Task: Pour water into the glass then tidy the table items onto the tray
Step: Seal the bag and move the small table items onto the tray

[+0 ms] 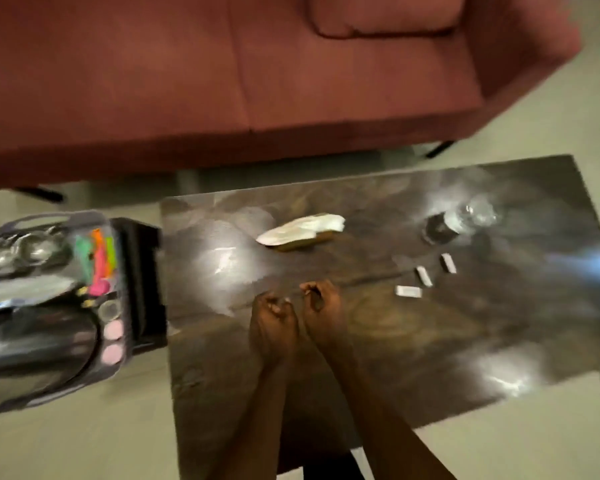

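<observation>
Glass [478, 213] stands at the far right of the dark glossy table [465, 341], lying blurred beside a dark round thing [440, 228] that it seems to touch; whether it holds water I cannot tell

Going left to right: off the table's left end sits a tray [120, 271] crowded with metal bowls [21, 251], bright coloured bits [99, 261] and a large shiny vessel [39, 348], all smeared by motion. On the table's far middle lies a white cloth or paper [302, 228] over something brown. Near the middle, the left hand [274, 318] and right hand [321, 303] rest close together, fingers curled inward, holding nothing that I can make out. Right of them lie three small white packets [425, 276], apart from one another, then the glass

My judgement: the glass will be stiff, smooth, fragile and slippery on a polished top, heavier if filled. It is best taken around the middle of its wall, kept upright, with fingers clear of the rim. The packets look light and flat, and may need a fingertip pinch at an edge; the cloth is soft and can be gathered from above
</observation>
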